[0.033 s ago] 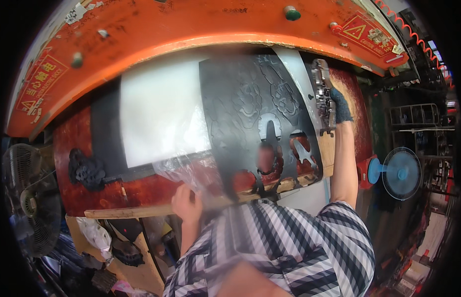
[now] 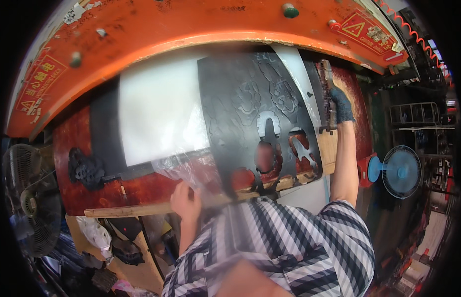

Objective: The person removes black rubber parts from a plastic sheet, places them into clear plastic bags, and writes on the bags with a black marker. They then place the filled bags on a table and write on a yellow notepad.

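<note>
My right hand [image 2: 342, 105], in a dark knitted glove, grips a long metal cutting die [image 2: 327, 94] on the right of the table. The die is seen nearly edge-on. To its left lies a black sheet [image 2: 225, 123] with several cut outlines and some open holes. My bare left hand [image 2: 186, 200] is at the table's front edge, fingers curled against a crumpled clear plastic film [image 2: 186, 166]; the pinch itself is partly hidden. A white sheet [image 2: 161, 114] lies on the left half, over a darker sheet [image 2: 104, 126].
An orange machine beam [image 2: 191, 24] spans the far side above the red-brown table [image 2: 136, 193]. Black cut pieces [image 2: 87, 170] are piled at the left. A blue fan [image 2: 401, 171] stands right, a dark fan [image 2: 30, 203] left. Bags and scraps [image 2: 97, 235] lie below the front edge.
The die has tilted in my right hand, from showing its broad side to nearly edge-on. My left hand has barely moved.
</note>
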